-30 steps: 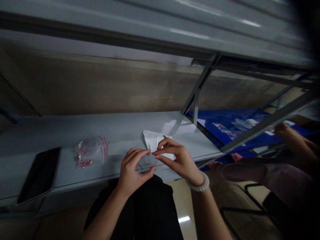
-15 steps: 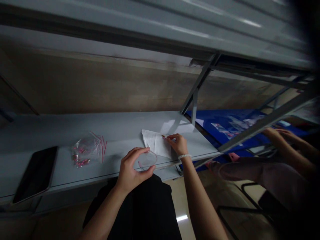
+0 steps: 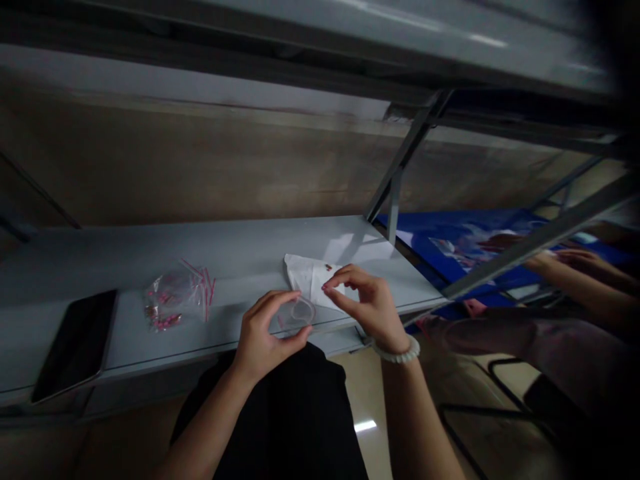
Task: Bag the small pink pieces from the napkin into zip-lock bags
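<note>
My left hand (image 3: pixel 265 337) holds a small clear zip bag (image 3: pixel 295 313) between thumb and fingers, its mouth spread wide above the table's front edge. To the right of the bag is my right hand (image 3: pixel 367 303), its thumb and forefinger pinched on a tiny pink bead (image 3: pixel 325 287). A white bead bracelet circles that wrist. Beneath and behind the right fingertips lies a white cloth or paper (image 3: pixel 306 273), with a couple of small brown pieces (image 3: pixel 329 267) on it.
A clear zip bag of pink and gold beads (image 3: pixel 167 300) lies left on the grey table (image 3: pixel 240 243), beside a dark tablet or phone (image 3: pixel 77 343). A metal post (image 3: pixel 407 167) rises at right. Beyond it another person's hands (image 3: pixel 555 260) work over a blue table (image 3: pixel 415 230).
My right hand has lifted off the white sheet and come nearer the bag, carrying the pink bead. Small brown pieces now show on the sheet. My left hand has barely moved.
</note>
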A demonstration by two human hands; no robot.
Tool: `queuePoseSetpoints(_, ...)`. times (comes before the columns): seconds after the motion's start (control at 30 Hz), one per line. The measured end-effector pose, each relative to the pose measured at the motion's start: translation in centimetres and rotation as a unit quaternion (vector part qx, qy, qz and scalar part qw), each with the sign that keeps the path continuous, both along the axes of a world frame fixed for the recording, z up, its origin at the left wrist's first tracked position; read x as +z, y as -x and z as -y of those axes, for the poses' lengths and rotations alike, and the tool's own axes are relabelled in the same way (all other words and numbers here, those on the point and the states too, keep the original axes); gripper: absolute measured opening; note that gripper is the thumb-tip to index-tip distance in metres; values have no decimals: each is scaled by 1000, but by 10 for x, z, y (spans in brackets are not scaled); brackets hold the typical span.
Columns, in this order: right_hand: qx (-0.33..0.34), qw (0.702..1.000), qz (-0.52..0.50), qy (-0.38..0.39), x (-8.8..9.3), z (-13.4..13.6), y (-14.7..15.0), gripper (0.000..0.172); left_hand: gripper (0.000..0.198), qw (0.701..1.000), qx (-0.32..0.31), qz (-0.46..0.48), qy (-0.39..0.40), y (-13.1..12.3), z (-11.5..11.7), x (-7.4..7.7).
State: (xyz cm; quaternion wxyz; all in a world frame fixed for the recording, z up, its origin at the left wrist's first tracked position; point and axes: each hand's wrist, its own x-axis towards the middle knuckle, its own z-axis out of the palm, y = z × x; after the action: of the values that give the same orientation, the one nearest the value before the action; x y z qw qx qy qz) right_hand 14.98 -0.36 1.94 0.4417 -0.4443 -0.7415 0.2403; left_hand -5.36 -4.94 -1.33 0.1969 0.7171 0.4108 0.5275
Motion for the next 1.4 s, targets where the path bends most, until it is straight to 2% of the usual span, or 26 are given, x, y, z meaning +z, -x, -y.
queuePoseSetpoints(0.07, 71, 997, 4, -3, 17, 16, 14, 7, 43, 1000, 3, 3, -6, -1, 1, 0)
queuePoseSetpoints(0.13, 104, 994, 23, -2, 25, 23, 23, 5, 43, 1000, 2, 4, -9, -1, 2, 0)
queuePoseSetpoints(0.3, 144, 989, 40, 16, 28, 23, 25, 9, 42, 1000, 1, 3, -9, -1, 3, 1)
queuePoseSetpoints(0.37, 114, 993, 23, 13, 27, 17, 14, 13, 43, 1000, 0, 2, -10, 0, 3, 1)
queuePoseSetpoints(0.43, 38, 999, 11, -1, 20, 5, 0, 16, 43, 1000, 1, 3, -12, 1, 2, 1)
queuePoseSetpoints(0.53, -104, 994, 41, -14, -6, -28, -22, 18, 42, 1000, 2, 7, -13, 1, 2, 1)
queuePoseSetpoints(0.6, -129, 986, 103, -22, -29, -52, -31, 12, 42, 1000, 3, 8, -13, 1, 2, 1)
queuePoseSetpoints(0.7, -99, 975, 193, -42, -55, -81, -40, 18, 41, 1000, 5, 5, -11, 1, 1, 1)
queuePoseSetpoints(0.83, -68, 959, 272, -51, -70, -105, -47, 23, 41, 1000, 8, 1, -11, 1, 0, -1)
queuePoseSetpoints(0.97, -46, 952, 301, -41, -77, -116, -51, 18, 41, 1000, 6, -1, -5, 1, 0, -2)
queuePoseSetpoints(1.17, -43, 956, 288, -45, -85, -120, -46, 17, 40, 1000, 6, -2, 1, 1, 1, -2)
queuePoseSetpoints(1.4, 6, 973, 230, -35, -78, -117, -47, 13, 39, 1000, 5, -6, 5, 1, 0, -2)
